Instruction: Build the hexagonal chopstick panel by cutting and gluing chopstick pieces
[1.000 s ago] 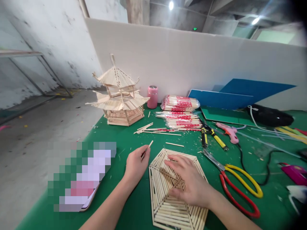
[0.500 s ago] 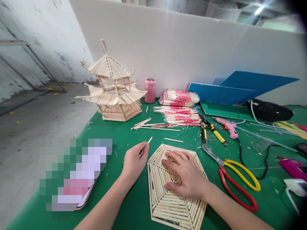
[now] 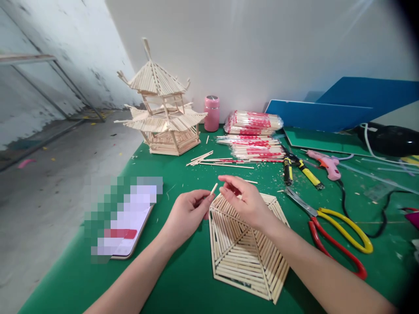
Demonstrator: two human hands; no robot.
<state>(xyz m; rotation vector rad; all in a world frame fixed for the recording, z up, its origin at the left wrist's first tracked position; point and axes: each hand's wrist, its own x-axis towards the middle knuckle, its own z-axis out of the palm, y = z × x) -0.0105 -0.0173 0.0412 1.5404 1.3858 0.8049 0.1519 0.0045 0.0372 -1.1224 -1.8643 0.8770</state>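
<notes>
Between the thumb and fingers of my left hand (image 3: 191, 213) is a short wooden stick (image 3: 214, 189), its tip pointing up. My right hand (image 3: 244, 198) hovers just to the right of that tip, thumb and fingers apart and nothing seen between them. Below it lies a flat hexagonal panel (image 3: 242, 261) of pale sticks set in wedge-shaped sections, its upper part partly covered by my right hand and forearm. A two-tiered stick pagoda model (image 3: 163, 117) stands at the back left.
Plastic-wrapped chopstick bundles (image 3: 253, 131) and loose sticks (image 3: 225, 164) lie behind my hands. To the right are red-and-yellow-handled scissors (image 3: 316, 213), yellow-black pliers (image 3: 301, 170) and a pink glue gun (image 3: 327, 163). A phone (image 3: 131, 222) lies left; a pink bottle (image 3: 212, 114) stands behind.
My right hand has lifted off the hexagonal panel and come up beside the stick. My left hand still holds the stick, now closer to my right hand. The camera view has shifted.
</notes>
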